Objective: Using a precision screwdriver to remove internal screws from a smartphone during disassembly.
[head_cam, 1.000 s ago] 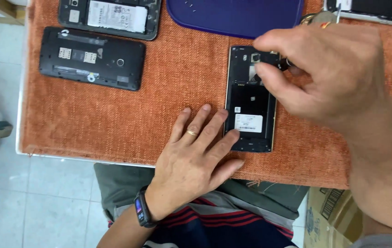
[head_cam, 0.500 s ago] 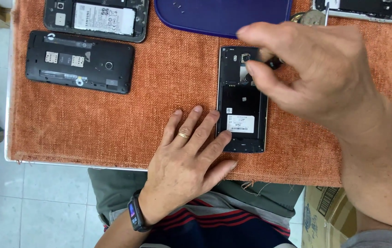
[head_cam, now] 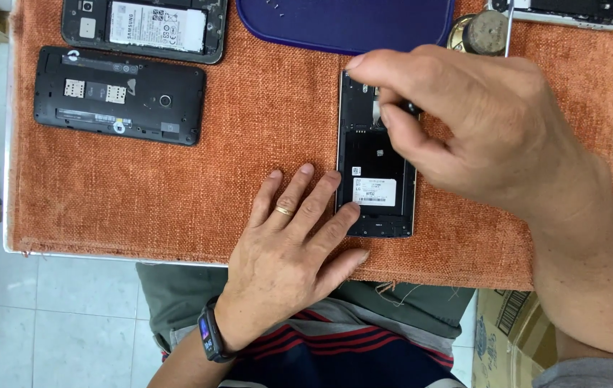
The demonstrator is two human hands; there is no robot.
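head view: opened phone (head_cam: 377, 179) on orange mat (head_cam: 249, 144)
left hand (head_cam: 293, 248): fingers flat, released — steadying phone's left edge
right hand (head_cam: 479, 129): pinching small dark tool over phone's top

small table (head_cam: 6, 215), orange woven cloth (head_cam: 249, 144), three opened phones, blue tray (head_cam: 342, 25), left hand (head_cam: 285, 251)

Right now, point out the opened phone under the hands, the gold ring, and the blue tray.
opened phone (head_cam: 377, 188): head view, on the white label in its battery bay.
gold ring (head_cam: 284, 211): head view, on the band around a left-hand finger.
blue tray (head_cam: 349, 25): head view, on its bare floor near the rim.
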